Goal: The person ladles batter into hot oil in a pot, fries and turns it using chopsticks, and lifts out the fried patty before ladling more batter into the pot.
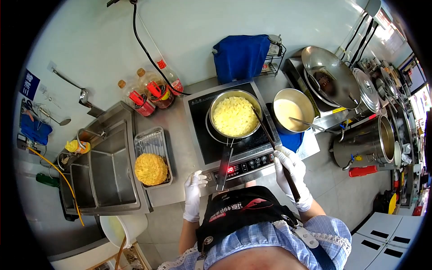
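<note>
While my gloved right hand (291, 172) grips a long utensil (292, 187) — its far end inside the pan (235, 93) of pale yellow food (231, 117) on the cooktop (204, 145) — my gloved left hand (194, 191) holds nothing, fingers loosely bent, near the pan's handle (224, 167). Left of the cooktop, a golden round (151, 169) lies in a tray (149, 139) on the counter (180, 139).

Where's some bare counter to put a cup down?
There's bare steel counter between the wire-rack tray and the cooktop, bordered at the back by the bottles. The left hand is near its front. It's crowded right of the cooktop: the pot of creamy liquid, then the wok.
</note>
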`<action>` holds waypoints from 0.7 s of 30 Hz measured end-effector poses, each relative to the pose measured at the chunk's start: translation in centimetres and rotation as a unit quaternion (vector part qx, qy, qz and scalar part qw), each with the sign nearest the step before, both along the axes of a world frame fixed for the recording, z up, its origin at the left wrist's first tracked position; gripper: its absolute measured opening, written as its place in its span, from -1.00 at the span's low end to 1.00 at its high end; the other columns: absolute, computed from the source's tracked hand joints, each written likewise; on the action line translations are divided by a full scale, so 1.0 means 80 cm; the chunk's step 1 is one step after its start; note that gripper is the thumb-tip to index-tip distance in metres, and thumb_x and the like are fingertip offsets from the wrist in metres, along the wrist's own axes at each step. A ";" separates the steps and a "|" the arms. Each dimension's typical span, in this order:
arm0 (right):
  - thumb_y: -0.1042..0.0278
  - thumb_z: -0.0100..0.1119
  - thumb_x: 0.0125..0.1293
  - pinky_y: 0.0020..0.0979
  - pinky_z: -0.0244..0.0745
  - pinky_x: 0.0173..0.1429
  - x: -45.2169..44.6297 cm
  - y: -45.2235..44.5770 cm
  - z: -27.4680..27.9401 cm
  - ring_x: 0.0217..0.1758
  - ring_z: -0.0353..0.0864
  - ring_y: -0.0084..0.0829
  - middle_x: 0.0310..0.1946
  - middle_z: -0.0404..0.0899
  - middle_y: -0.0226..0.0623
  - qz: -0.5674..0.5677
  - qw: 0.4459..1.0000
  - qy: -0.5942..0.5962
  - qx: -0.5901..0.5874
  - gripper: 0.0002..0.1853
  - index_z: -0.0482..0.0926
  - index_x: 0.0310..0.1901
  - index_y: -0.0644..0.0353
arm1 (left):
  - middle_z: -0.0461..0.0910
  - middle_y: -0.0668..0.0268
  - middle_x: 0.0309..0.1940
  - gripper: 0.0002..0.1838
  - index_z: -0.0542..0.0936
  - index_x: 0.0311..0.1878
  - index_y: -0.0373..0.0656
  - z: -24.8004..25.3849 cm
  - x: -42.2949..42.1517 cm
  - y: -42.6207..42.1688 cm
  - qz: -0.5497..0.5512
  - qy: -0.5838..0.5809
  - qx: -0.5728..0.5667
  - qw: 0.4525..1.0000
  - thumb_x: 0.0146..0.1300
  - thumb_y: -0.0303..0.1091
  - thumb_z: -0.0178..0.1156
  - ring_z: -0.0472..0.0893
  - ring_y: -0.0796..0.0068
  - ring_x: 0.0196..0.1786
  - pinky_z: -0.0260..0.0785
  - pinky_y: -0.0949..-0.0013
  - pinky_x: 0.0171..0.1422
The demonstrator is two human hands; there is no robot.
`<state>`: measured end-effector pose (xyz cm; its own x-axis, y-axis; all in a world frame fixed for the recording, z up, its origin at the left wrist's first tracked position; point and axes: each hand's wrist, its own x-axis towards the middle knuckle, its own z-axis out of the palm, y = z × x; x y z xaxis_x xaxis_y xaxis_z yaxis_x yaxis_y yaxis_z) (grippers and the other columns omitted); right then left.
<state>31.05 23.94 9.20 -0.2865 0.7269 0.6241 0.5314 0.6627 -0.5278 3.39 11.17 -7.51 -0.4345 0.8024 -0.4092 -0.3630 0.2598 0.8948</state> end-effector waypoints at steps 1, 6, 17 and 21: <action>0.62 0.20 0.06 -0.39 0.51 -0.12 0.001 0.000 0.003 -0.24 0.62 -0.18 -0.26 0.59 -0.06 0.000 1.000 0.000 0.000 -0.83 0.57 -0.25 0.32 | 0.61 0.24 -0.34 -0.66 0.50 -0.03 -0.27 0.000 0.000 0.000 0.001 0.006 -0.002 1.000 0.40 -0.19 -0.10 0.57 0.56 -0.40 0.41 0.57 -0.31; 0.63 0.21 0.01 -0.37 0.52 -0.07 0.010 0.009 0.009 -0.17 0.62 -0.16 -0.21 0.59 -0.05 0.027 0.999 0.023 0.004 -0.76 0.57 -0.22 0.27 | 0.60 0.18 -0.32 -0.67 0.46 0.02 -0.28 -0.004 0.000 -0.001 0.007 0.011 0.001 1.000 0.37 -0.22 -0.05 0.60 0.49 -0.42 0.43 0.57 -0.38; 0.62 0.21 0.05 -0.44 0.47 0.04 -0.003 0.063 -0.042 -0.09 0.60 -0.31 -0.17 0.60 -0.11 0.122 0.968 0.168 -0.144 -0.82 0.60 -0.26 0.33 | 0.60 0.20 -0.30 -0.66 0.46 0.00 -0.29 0.000 0.004 0.000 -0.002 0.002 0.004 1.000 0.40 -0.21 -0.10 0.59 0.50 -0.36 0.44 0.53 -0.28; 0.60 0.22 0.05 -0.45 0.47 0.04 0.001 0.071 -0.055 -0.10 0.61 -0.31 -0.16 0.60 -0.10 0.122 0.966 0.165 -0.156 -0.82 0.60 -0.25 0.33 | 0.60 0.21 -0.31 -0.69 0.46 -0.01 -0.27 0.002 0.008 0.000 0.013 -0.022 0.002 1.000 0.39 -0.25 -0.10 0.59 0.51 -0.39 0.43 0.56 -0.33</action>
